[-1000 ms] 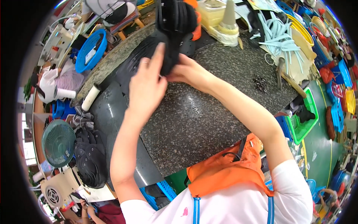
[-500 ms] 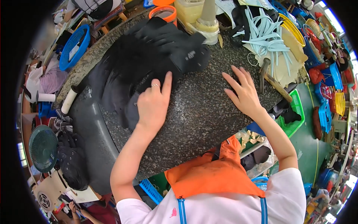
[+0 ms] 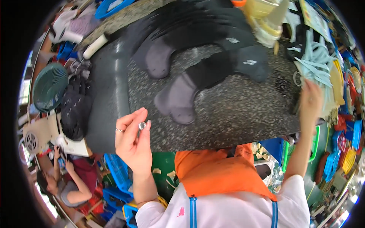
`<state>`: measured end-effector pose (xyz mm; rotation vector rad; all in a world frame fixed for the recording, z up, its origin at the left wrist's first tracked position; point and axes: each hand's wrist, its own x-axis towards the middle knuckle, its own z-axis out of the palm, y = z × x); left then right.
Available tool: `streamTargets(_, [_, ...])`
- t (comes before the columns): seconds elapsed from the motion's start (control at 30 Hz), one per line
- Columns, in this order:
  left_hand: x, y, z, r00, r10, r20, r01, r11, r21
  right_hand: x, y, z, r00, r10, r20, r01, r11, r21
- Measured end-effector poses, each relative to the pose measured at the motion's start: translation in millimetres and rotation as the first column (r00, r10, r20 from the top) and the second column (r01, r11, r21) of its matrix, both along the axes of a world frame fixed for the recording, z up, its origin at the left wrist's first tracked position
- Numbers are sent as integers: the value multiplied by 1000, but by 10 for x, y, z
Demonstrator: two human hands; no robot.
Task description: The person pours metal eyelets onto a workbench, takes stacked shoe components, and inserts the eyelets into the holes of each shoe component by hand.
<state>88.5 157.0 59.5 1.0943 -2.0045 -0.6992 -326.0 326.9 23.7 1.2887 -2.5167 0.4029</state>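
Note:
My left hand (image 3: 135,146) is raised over the stone slab's near left edge, pinching a small shiny metal piece (image 3: 142,125) between thumb and fingers. Its exact kind is too small to tell. A flat black and grey shoe-upper piece (image 3: 211,72) lies spread on the speckled stone slab (image 3: 235,114), just beyond this hand. Farther back fans out a dark stack of similar pieces (image 3: 190,26). My right hand (image 3: 311,98) reaches to the slab's right side, beside a bundle of pale blue strips (image 3: 316,57). Motion smears its fingers, so any hold is unclear.
A cone-shaped thing (image 3: 276,17) stands on a pale yellow tub at the back right. A white-handled tool (image 3: 96,46) lies at the left edge. A green fan (image 3: 51,87) and a seated person (image 3: 78,186) are at left; a green basket (image 3: 315,146) is at right.
My left hand has left the stack and drawn back toward me, now pinching the metal piece. My right hand has swung right. One upper piece now lies nearer, apart from the stack. The view has shifted.

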Motion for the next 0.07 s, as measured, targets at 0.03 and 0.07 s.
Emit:
streamTargets(0.03, [88, 40, 59, 992, 14, -124, -13, 1000, 14, -153, 280, 97, 982, -109, 156, 107, 994, 21])
streamTargets(0.07, [135, 74, 70, 970, 26, -243, -20, 999, 25, -98, 194, 19, 981, -87, 174, 85, 996, 17])
